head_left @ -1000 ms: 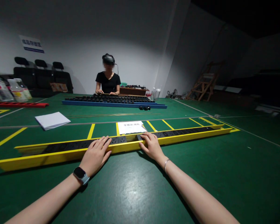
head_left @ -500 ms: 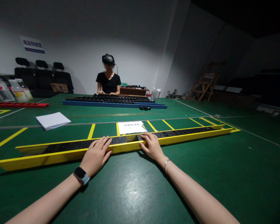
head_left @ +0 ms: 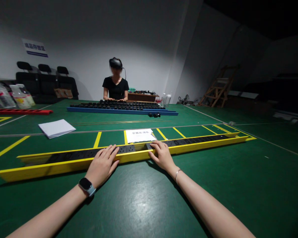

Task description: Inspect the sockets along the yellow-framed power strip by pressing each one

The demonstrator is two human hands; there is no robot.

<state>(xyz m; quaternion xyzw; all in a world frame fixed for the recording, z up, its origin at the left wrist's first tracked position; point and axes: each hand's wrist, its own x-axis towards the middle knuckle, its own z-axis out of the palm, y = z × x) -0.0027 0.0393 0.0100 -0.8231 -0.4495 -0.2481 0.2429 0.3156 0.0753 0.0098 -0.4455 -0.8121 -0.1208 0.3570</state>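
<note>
Long yellow channel rail [head_left: 134, 157]; black rectangular socket modules [head_left: 126, 149] inside. Your left hand [head_left: 102, 163], right hand [head_left: 162, 155]: fingers draped across, grip cannot be told. Slide modules level.

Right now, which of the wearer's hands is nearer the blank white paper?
Left. The left hand rests on the yellow rail, nearer the camera and right of the paper; the right hand lies farther right along it.

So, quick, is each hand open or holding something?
Left hand: open, resting on black sockets and the yellow rail.
Right hand: open, slightly bent, touching the same yellow rail.
</note>
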